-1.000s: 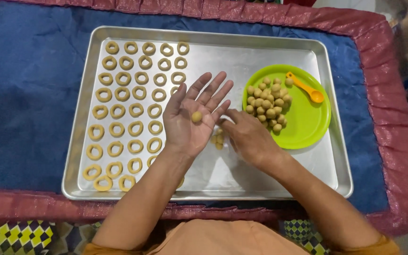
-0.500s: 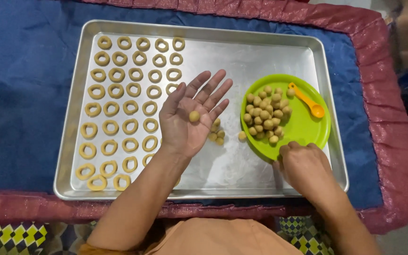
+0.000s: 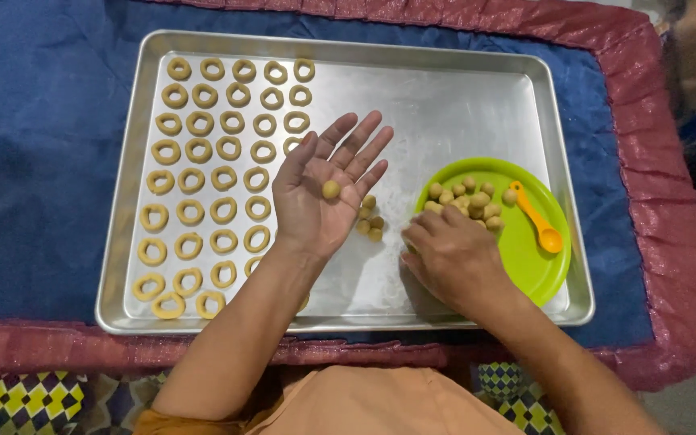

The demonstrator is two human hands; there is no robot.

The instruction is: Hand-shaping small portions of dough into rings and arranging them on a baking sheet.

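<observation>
- Orange cloth nearest, at the bottom edge; past it, the red-bordered blue cover (image 3: 34, 161) under everything.
- Right hand (image 3: 453, 258) palm down, fingers curled at the near rim of the green plate (image 3: 537, 258); whether pinching dough, cannot tell.
- Left hand (image 3: 324, 197) flat open, palm up, one dough ball (image 3: 331, 190) resting loose on it.
- Few loose balls (image 3: 370, 219) on the metal tray (image 3: 461, 105) just beyond the palm.
- Heap of unshaped balls (image 3: 469, 201) left on the plate beside an orange spoon (image 3: 537, 221).
- Finished dough rings (image 3: 211, 161) filling the tray's left part; right part bare, so roughly midway, by the look.
</observation>
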